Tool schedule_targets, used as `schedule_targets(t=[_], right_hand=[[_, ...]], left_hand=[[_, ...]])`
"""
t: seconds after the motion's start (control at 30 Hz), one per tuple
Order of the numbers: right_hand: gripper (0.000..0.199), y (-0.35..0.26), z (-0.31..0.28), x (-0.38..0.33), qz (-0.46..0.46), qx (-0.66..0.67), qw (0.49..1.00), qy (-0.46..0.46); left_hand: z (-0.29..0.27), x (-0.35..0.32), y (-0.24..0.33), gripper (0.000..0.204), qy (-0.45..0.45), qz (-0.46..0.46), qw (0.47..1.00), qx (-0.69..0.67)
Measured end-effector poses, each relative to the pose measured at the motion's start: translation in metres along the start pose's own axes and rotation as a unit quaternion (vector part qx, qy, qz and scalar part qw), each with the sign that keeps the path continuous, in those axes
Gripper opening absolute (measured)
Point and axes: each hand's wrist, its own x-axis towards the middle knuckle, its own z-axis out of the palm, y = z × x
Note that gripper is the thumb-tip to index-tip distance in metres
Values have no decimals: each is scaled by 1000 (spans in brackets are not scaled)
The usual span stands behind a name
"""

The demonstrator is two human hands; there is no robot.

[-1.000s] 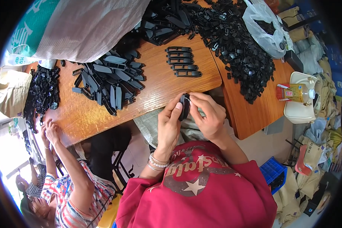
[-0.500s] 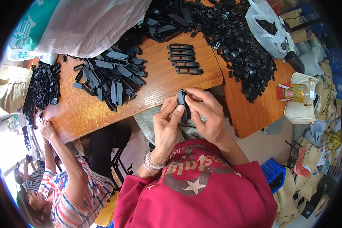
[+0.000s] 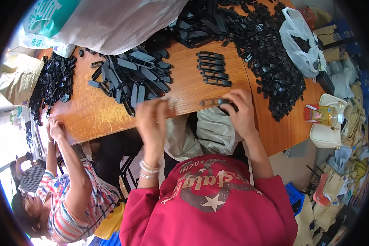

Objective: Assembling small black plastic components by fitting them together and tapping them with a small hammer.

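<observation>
My right hand (image 3: 241,112) is closed on a slim black plastic frame part (image 3: 209,102) at the table's front edge, its left end sticking out from my fingers. Behind it, several similar black frame parts (image 3: 212,65) lie in a stacked column on the wooden table. My left hand (image 3: 151,123), blurred by motion, is at the table edge just below a pile of long black plastic parts (image 3: 129,76). Its fingers look apart, and nothing shows between them.
A heap of small black pieces (image 3: 279,82) covers the right side, beside a white plastic bag (image 3: 297,41). A large woven sack (image 3: 110,24) stands far left. More black parts (image 3: 55,82) lie left, near a co-worker's hands (image 3: 56,129). A bottle (image 3: 322,115) is at right.
My hands, together on one black part before, have separated. The right has carried the part to the table edge below the column; the left has moved left toward the pile.
</observation>
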Motion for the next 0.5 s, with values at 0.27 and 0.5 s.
schedule_targets(t=[0.27, 0.5], right_hand=[[20, 10, 18, 22, 44, -80, 989, 114], [12, 44, -27, -2, 106, -242, 940, 217]], left_hand=[[-12, 19, -36, 25, -7, -22, 963, 267], [-16, 21, -39, 26, -2, -55, 979, 196]])
